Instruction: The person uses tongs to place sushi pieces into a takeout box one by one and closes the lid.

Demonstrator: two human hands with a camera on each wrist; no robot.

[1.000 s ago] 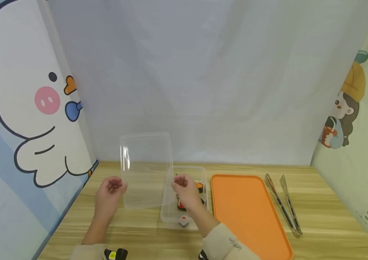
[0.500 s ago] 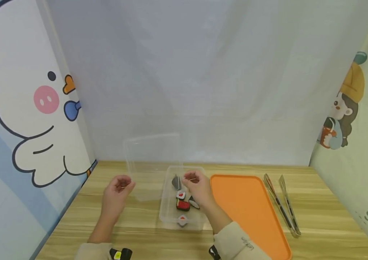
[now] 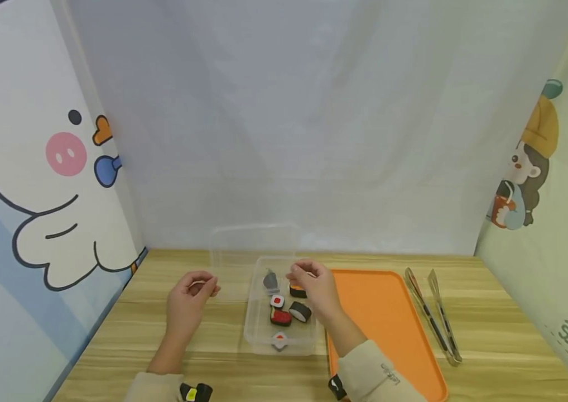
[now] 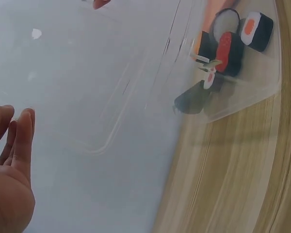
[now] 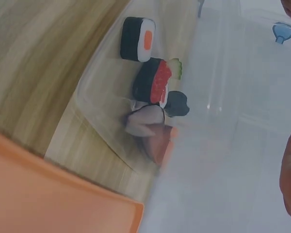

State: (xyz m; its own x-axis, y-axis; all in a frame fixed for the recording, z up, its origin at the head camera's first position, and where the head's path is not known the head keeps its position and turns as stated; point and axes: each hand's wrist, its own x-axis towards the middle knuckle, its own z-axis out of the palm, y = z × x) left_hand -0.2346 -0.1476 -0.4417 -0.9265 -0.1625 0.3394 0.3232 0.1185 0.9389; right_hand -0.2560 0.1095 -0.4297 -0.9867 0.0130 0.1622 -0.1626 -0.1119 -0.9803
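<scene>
Between both hands a clear plastic lid [image 3: 254, 237] stands tilted up, pinched at its side edges. My left hand [image 3: 187, 307] grips the left edge with thumb and fingertips. On the right edge, my right hand [image 3: 320, 291] does the same. Below and to the right sits a clear plastic box [image 3: 251, 329] on the table. Toy sushi lies in it: a red-topped piece [image 3: 281, 317], a dark-wrapped roll [image 3: 300, 312], a small roll [image 3: 277, 301], an orange-topped piece [image 3: 297, 291] partly behind the right hand, and others. The left wrist view shows the lid's rounded corner [image 4: 104, 148].
Right of the box lies an orange tray [image 3: 389, 329], partly under the right forearm. Metal tongs [image 3: 437, 318] rest spread on the wooden table [image 3: 505, 346] beyond it. A pale curtain [image 3: 304, 139] hangs at the back, with printed panels on both sides.
Both hands have moved right with the lid, its upper edge dropping and leaning away. The right hand has shifted toward the tray, uncovering more sushi in the box.
</scene>
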